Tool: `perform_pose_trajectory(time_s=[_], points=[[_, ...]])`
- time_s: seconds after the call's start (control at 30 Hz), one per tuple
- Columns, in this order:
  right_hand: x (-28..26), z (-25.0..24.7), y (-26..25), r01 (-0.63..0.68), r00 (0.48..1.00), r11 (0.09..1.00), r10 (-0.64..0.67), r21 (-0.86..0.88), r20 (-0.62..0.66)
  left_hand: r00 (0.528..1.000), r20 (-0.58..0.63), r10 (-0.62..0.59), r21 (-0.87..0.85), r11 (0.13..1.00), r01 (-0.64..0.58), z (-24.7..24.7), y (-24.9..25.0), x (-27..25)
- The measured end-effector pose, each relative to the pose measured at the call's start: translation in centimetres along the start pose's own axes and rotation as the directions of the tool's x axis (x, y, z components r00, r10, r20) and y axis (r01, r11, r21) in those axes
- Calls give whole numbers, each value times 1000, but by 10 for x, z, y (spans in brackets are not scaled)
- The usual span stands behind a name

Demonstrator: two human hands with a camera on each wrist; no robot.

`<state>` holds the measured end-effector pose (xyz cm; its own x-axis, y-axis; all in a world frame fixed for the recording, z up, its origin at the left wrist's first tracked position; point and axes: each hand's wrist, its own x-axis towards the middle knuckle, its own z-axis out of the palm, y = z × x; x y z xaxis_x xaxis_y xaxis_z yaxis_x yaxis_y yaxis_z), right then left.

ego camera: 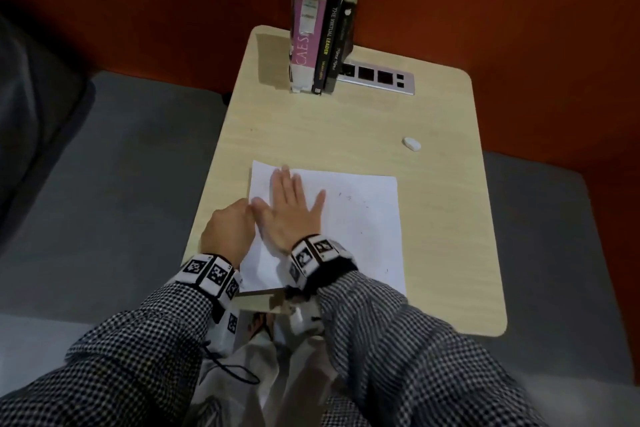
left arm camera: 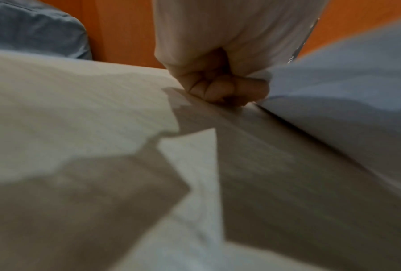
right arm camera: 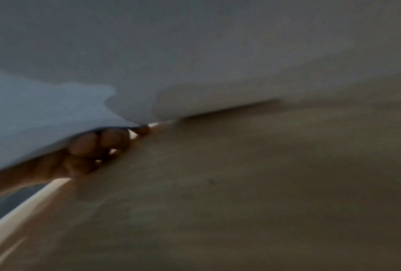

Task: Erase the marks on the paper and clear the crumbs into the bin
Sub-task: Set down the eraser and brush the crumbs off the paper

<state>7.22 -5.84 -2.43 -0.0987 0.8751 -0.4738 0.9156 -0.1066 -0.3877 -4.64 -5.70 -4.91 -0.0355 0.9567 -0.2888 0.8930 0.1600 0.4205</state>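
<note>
A white sheet of paper [ego camera: 360,218] lies on the pale wooden table [ego camera: 450,236], with a few small dark specks [ego camera: 346,197] near its middle. My right hand [ego camera: 294,204] rests flat on the sheet's left part, fingers straight. My left hand [ego camera: 239,222] grips the sheet's left edge. In the left wrist view its curled fingers [left arm camera: 222,89] pinch the paper [left arm camera: 345,73], which is raised off the table there. The right wrist view looks under the lifted paper [right arm camera: 194,55] at those fingers [right arm camera: 95,146]. A small white eraser [ego camera: 411,143] lies alone on the table, far right of both hands.
Three books [ego camera: 322,45] stand upright at the table's far edge beside a silver socket strip [ego camera: 377,76]. Grey seat cushions flank the table and an orange wall stands behind. Something white and crumpled [ego camera: 298,319] sits below the table's near edge between my sleeves.
</note>
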Motion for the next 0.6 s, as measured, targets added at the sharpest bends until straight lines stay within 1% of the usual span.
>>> perform_pose_trajectory(time_s=[0.07,0.13,0.17,0.23,0.27,0.3,0.33,0.37,0.4,0.47,0.5,0.53,0.6], points=[[4,5,9,-29,1000,999,28,-41,-10,999,-20,31,-10,999,-31,0,-3,1],[0,-5,43,-94,995,995,92,-36,-47,997,-50,55,-36,998,-57,-1,-7,1],[-7,-13,64,-145,988,989,144,-14,-64,997,-53,57,-46,997,-59,-1,-9,1],[-23,-31,101,-278,957,961,278,15,-79,997,-49,56,-32,998,-58,-2,-9,0],[-28,-37,111,-329,941,944,328,4,-83,998,-47,51,-21,998,-52,-2,-8,-1],[-32,-41,113,-350,934,937,347,-22,-86,998,-45,44,-10,999,-44,-2,-7,-2],[-32,-40,105,-326,943,944,320,-49,-89,999,-40,37,2,999,-37,-2,-6,-3],[-31,-35,90,-264,963,962,259,-68,-76,999,-38,29,14,999,-29,-1,-5,-3],[-28,-27,70,-182,983,980,179,-74,-42,999,-39,21,24,1000,-20,-2,-6,-3],[-27,-9,41,-70,997,996,71,-60,17,999,-40,28,22,999,-27,-1,-6,-3],[-26,-2,40,-52,998,996,53,-66,18,998,-43,39,15,999,-38,-2,-6,-2],[-27,-1,49,-61,998,995,62,-79,8,998,-45,48,9,999,-48,-2,-7,-2],[-34,-9,85,-152,988,986,150,-62,-34,997,-52,55,-4,998,-55,-4,-8,-2]])
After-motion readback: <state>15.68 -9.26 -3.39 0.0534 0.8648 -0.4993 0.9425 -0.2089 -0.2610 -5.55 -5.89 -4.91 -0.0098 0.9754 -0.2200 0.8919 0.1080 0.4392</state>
